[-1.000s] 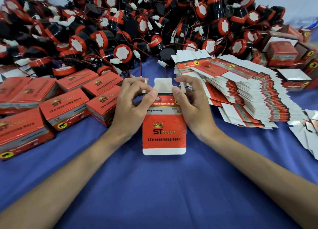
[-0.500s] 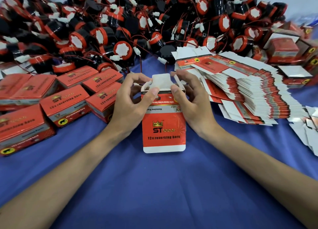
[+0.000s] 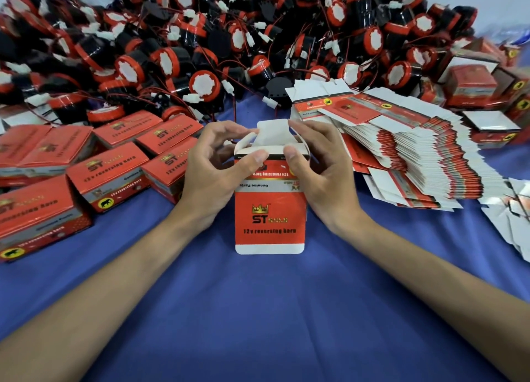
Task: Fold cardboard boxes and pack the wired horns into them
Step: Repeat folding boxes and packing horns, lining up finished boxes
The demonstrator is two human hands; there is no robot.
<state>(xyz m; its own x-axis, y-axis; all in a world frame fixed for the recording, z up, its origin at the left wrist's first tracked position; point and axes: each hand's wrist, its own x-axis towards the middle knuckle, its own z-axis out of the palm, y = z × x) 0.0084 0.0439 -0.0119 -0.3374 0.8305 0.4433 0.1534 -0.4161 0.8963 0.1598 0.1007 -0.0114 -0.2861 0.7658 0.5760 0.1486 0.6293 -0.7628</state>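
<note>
We hold the half-opened cardboard box [image 3: 269,218] at the middle of the blue table [image 3: 258,324], its printed red face turned toward us and its white bottom tab nearest to us. Our left hand [image 3: 212,178] grips the box's top left corner and our right hand [image 3: 324,181] grips the top right one. The fingers [image 3: 226,129] of both hands are curled round the open far end, and each thumb presses on the near rim of the mouth. The white tuck flap stands up between our two hands, and a small side flap curves out at each corner. To our left lie folded boxes [image 3: 111,172] in rows. To our right a fanned stack of flat box blanks [image 3: 415,158] spreads across the table. Behind it all a big heap of wired horns [image 3: 229,37], black and red with white plugs, fills the far side. A few more closed boxes [image 3: 470,86] sit at the far right.
</note>
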